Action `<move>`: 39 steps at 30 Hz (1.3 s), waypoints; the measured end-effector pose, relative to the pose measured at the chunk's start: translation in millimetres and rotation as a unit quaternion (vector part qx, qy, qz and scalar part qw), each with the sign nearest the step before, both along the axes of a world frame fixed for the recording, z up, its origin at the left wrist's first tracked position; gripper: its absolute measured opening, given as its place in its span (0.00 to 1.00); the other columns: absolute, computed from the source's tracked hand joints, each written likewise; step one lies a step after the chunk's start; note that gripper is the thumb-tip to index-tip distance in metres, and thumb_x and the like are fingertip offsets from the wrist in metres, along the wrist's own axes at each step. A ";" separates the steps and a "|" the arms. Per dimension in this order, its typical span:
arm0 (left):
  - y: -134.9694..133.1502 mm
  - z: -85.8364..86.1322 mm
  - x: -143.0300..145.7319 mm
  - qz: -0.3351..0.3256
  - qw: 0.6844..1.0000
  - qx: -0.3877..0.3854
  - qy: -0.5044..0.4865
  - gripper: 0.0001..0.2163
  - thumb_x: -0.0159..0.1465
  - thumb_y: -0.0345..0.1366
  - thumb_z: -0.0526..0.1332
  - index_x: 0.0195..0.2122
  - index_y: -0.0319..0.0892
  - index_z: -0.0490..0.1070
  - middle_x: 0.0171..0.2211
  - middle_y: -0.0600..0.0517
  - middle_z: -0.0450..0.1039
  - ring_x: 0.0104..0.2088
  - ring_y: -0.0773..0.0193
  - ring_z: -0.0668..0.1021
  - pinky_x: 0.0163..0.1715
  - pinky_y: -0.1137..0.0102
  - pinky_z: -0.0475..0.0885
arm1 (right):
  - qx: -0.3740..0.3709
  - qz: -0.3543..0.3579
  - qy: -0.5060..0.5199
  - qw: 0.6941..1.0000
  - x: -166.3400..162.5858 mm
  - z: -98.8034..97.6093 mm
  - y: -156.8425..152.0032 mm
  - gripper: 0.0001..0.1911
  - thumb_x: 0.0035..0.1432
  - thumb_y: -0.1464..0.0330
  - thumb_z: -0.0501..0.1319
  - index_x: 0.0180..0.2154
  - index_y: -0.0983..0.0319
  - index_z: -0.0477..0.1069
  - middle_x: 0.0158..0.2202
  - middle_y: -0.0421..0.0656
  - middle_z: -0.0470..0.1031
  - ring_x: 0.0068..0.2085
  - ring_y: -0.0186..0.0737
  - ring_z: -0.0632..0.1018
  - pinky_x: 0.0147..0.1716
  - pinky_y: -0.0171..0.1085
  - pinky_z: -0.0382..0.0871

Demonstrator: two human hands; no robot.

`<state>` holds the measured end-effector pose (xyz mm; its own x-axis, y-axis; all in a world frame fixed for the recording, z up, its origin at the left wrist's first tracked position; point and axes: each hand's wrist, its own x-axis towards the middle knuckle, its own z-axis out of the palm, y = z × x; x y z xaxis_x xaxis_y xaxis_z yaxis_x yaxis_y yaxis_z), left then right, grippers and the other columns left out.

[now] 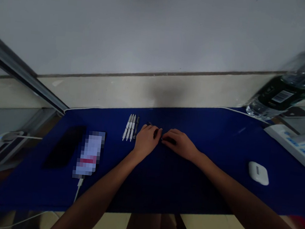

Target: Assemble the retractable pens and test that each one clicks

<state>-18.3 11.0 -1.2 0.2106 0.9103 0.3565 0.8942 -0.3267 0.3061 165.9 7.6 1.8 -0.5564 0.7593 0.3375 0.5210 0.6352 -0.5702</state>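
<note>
My left hand [147, 140] rests low over the blue table, its fingers curled together. A short dark, slender end [149, 123] shows just beyond its knuckles; whether it belongs to a pen I cannot tell. Close by on the right, my right hand [180, 143] has thumb and fingertips pinched together. A tiny dark piece [162, 140] shows at its fingertips, too small to name. The two hands' fingertips nearly meet. Left of my left hand, three white pens [129, 127] lie side by side, with a dark pen [136, 127] alongside them.
On the left of the blue table [201, 191] lie a black flat device [65, 145] and a phone [89, 154] on a white cable. To the right are a white earbud case [258, 173], a power strip [295, 144] and a large bottle [281, 94]. A wall rises behind.
</note>
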 end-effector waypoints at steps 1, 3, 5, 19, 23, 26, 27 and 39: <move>-0.5 0.3 -0.1 0.011 1.000 0.003 0.005 0.15 0.69 0.43 0.52 0.33 0.42 0.73 0.31 0.49 0.74 0.38 0.58 0.73 0.40 0.65 0.68 | 0.005 0.003 -0.004 1.000 -0.1 0.2 -0.3 0.05 0.62 0.67 0.61 0.40 0.60 0.73 0.36 0.43 0.74 0.39 0.40 0.73 0.39 0.38 0.68; -1.4 1.1 -0.5 0.027 0.999 0.009 0.018 0.14 0.69 0.43 0.53 0.31 0.42 0.72 0.30 0.49 0.73 0.38 0.57 0.73 0.39 0.65 0.68 | 0.011 0.005 -0.008 1.000 -0.1 1.0 -1.0 0.06 0.63 0.66 0.59 0.39 0.60 0.73 0.37 0.44 0.74 0.40 0.40 0.73 0.39 0.38 0.68; -1.6 1.6 -1.9 0.040 0.999 0.010 0.031 0.12 0.68 0.42 0.55 0.31 0.42 0.71 0.31 0.49 0.74 0.38 0.56 0.73 0.38 0.64 0.69 | 0.010 0.005 -0.009 1.000 -0.1 2.3 -1.7 0.07 0.64 0.66 0.58 0.39 0.60 0.73 0.37 0.44 0.74 0.40 0.40 0.73 0.40 0.39 0.68; 6.3 13.0 -28.4 0.150 0.982 0.013 0.117 0.09 0.66 0.37 0.55 0.41 0.40 0.72 0.30 0.44 0.74 0.42 0.48 0.75 0.41 0.58 0.70 | 0.019 0.009 -0.014 1.000 -0.2 2.4 -1.1 0.09 0.65 0.66 0.56 0.37 0.61 0.74 0.37 0.45 0.74 0.40 0.40 0.73 0.41 0.39 0.68; 8.4 13.8 -30.0 0.174 0.980 -0.002 0.096 0.09 0.66 0.37 0.55 0.37 0.41 0.73 0.28 0.45 0.72 0.40 0.50 0.76 0.36 0.62 0.72 | 0.019 0.010 -0.018 1.000 -0.9 3.4 -2.1 0.10 0.66 0.66 0.56 0.36 0.61 0.74 0.36 0.44 0.73 0.39 0.40 0.73 0.41 0.39 0.68; 9.0 14.7 -30.2 0.193 0.977 -0.015 0.087 0.09 0.66 0.38 0.55 0.38 0.42 0.73 0.29 0.45 0.72 0.36 0.52 0.77 0.33 0.63 0.72 | 0.019 0.011 -0.024 0.999 -1.2 3.5 -2.4 0.11 0.66 0.65 0.55 0.35 0.61 0.74 0.35 0.44 0.73 0.38 0.40 0.73 0.40 0.38 0.67; 9.4 14.8 -30.7 0.198 0.976 -0.019 0.084 0.09 0.65 0.38 0.55 0.39 0.42 0.73 0.30 0.45 0.72 0.35 0.52 0.77 0.33 0.63 0.72 | 0.020 0.010 -0.025 0.999 -1.2 3.3 -2.4 0.11 0.66 0.65 0.55 0.35 0.61 0.74 0.35 0.44 0.73 0.38 0.40 0.73 0.40 0.38 0.67; 13.8 14.5 -41.3 0.219 0.974 -0.017 0.055 0.08 0.64 0.37 0.56 0.44 0.44 0.69 0.29 0.47 0.70 0.34 0.53 0.77 0.32 0.65 0.71 | 0.024 0.016 -0.034 0.999 -0.1 3.4 -2.2 0.12 0.67 0.65 0.55 0.36 0.61 0.74 0.34 0.45 0.73 0.37 0.40 0.74 0.38 0.38 0.67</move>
<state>-59.6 24.8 13.3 -0.1648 0.9326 0.3210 0.9736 0.1016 0.2045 165.7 5.5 5.2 -0.6032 0.7246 0.3333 0.5370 0.6779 -0.5021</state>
